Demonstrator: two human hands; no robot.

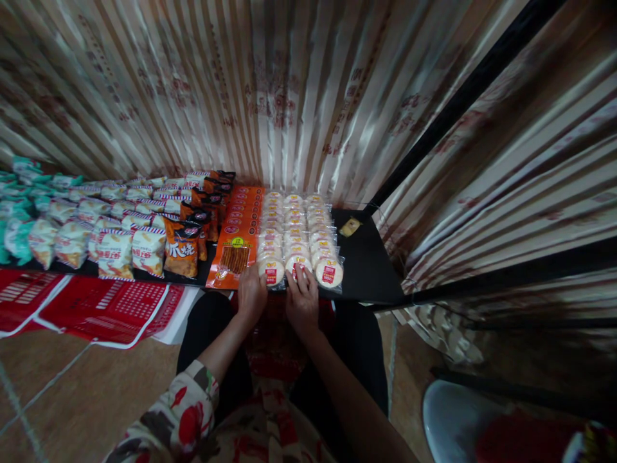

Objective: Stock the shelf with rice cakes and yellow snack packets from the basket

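Three columns of round white rice crackers (318, 243) in clear wrappers with red and yellow labels stand on a black shelf. At the left front pack (272, 271), my left hand (252, 297) has its fingers close together along the edge, partly hidden from above. My right hand (303, 299) grips the front pack of the middle column, its fingertips over the red label. The front pack of the right column (330, 272) is untouched. Beside my left hand lies a flat orange snack bag (236, 241) with a window showing brown sticks.
Rows of white snack bags (114, 254), orange-brown bags (181, 249) and teal bags (18, 239) fill the left of the black shelf (369, 263). A small yellow packet (349, 226) lies right. Behind hangs a pleated curtain (284, 96); a black post (448, 122) slants at right. Red baskets (106, 312) sit below.
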